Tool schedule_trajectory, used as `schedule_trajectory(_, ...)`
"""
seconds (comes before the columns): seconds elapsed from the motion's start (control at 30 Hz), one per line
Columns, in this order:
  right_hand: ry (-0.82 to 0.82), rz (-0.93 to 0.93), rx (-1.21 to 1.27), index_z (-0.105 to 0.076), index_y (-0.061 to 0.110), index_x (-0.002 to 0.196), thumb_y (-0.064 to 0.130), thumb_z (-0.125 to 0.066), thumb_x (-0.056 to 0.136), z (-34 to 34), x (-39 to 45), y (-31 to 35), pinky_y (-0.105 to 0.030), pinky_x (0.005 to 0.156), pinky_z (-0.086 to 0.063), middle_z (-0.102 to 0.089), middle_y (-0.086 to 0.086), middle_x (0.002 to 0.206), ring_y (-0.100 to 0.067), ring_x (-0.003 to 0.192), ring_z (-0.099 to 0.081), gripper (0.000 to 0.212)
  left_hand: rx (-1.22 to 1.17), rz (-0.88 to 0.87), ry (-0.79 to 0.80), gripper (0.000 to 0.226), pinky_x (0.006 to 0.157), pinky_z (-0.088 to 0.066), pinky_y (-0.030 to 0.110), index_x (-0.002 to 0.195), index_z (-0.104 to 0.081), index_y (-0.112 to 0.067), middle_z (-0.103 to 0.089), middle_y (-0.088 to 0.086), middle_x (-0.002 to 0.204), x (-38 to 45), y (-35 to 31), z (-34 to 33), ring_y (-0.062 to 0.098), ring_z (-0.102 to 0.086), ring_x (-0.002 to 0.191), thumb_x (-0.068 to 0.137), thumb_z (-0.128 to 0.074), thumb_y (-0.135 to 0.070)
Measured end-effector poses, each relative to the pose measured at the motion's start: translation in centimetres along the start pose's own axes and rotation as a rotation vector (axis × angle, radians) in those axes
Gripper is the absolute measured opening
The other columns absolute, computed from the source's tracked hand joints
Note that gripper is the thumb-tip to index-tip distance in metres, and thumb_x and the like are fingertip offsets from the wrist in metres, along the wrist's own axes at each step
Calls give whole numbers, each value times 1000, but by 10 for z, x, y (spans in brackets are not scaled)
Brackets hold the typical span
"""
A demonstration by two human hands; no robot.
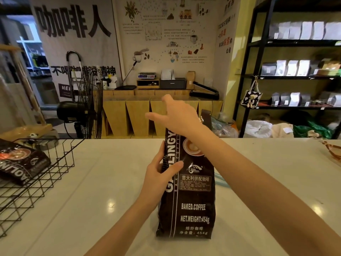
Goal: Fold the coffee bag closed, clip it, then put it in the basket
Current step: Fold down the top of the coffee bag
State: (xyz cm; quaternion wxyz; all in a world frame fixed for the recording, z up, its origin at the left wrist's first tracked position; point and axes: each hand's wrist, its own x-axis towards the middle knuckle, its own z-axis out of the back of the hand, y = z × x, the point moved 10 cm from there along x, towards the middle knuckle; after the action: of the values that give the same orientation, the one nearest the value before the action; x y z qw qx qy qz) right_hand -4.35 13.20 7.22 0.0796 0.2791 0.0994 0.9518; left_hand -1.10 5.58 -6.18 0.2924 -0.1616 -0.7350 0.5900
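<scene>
Coffee shop, white desk [92,182]: the coffee bag [191,200] is standing upright. Left hand [158,172] is gripping its side, right hand [177,117] is hovering wide open at the top. Wire basket [36,182] is sitting left.

black coffee bag [191,209], white lettering; black wire basket [60,156].

White counter [96,182] carries an upright coffee bag [191,200] and wire basket [36,174]

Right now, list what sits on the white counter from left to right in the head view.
Wire basket with a coffee bag inside → left hand → upright coffee bag → amber object at the right edge.
</scene>
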Motion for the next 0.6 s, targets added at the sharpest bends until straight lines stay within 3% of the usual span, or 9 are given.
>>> schedule_trajectory(0.03,-23,-22,-13,-59,11,98,59,-49,81,0,6,-2,-34,69,-51,-65,-3,81,-20,74,-61,52,-1,1,10,58,60,-53,17,121,-40,-44,-66,-16,99,-1,0,-2,3,-68,84,78,-62,-11)
schedule_trajectory(0.07,-49,-31,-28,-57,12,73,55,-51,81,0,10,-4,-29,57,-45,-56,1,63,-16,58,-53,44,-2,3,20,59,61,-53,18,124,-39,-43,-66,-14,101,-1,0,-4,5,-68,85,79,-61,-12)
schedule_trajectory(0.13,-80,-26,-41,-40,16,51,41,-53,84,-1,13,-7,-25,47,-35,-39,4,48,-12,44,-38,43,1,10,42,61,63,-53,19,128,-37,-40,-65,-10,107,-3,2,-7,7,-68,89,79,-60,-13)
schedule_trajectory(0.3,-206,17,-79,-34,18,45,25,-43,89,10,6,-15,-26,46,-32,-34,5,44,-10,41,-34,45,-8,17,79,60,67,-53,19,133,-33,-35,-61,-9,114,-7,6,-18,6,-65,95,82,-58,-14)
schedule_trajectory(0.4,-261,14,-96,-30,20,44,23,-40,90,18,1,-19,-25,46,-30,-33,6,44,-9,41,-33,47,-3,12,62,60,64,-52,17,128,-34,-39,-59,-10,111,-10,5,-19,2,-65,92,79,-61,-16)
schedule_trajectory(0.6,-334,-45,-27,-36,20,45,24,-39,91,35,0,-32,-28,53,-39,-36,7,46,-14,47,-44,46,27,-27,13,70,64,-55,24,125,-31,-47,-65,-3,106,-8,-1,-14,7,-68,89,74,-67,-16)
